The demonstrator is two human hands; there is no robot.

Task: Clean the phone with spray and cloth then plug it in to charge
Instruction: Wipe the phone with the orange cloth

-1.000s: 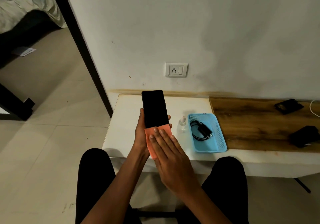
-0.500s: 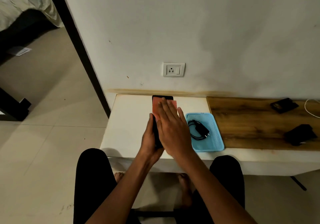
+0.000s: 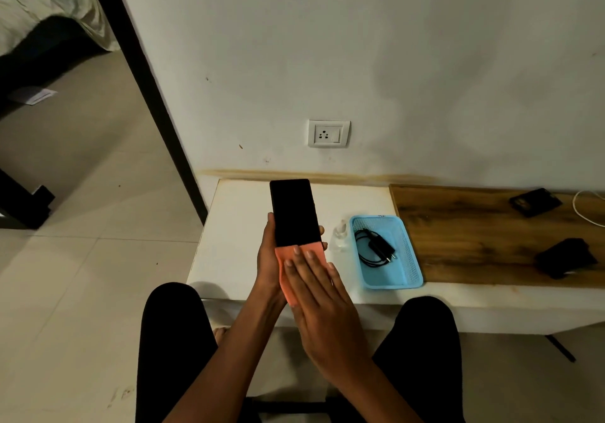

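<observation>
Gripping the phone (image 3: 296,214) by its long edges, the left hand (image 3: 266,259) holds it above the tabletop (image 3: 235,242); the right hand (image 3: 322,295), fingers flat, presses the cloth (image 3: 288,255) on its lower end. Stiff, probably slick glass; the edges are safest. Spray bottle (image 3: 339,236) stands just right of the phone.

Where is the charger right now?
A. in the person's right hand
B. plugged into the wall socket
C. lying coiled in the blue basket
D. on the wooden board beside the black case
C: the black charger with its cable lies coiled inside the blue basket on the white table, while the wall socket is empty and the right hand presses the orange cloth on the phone.
</observation>
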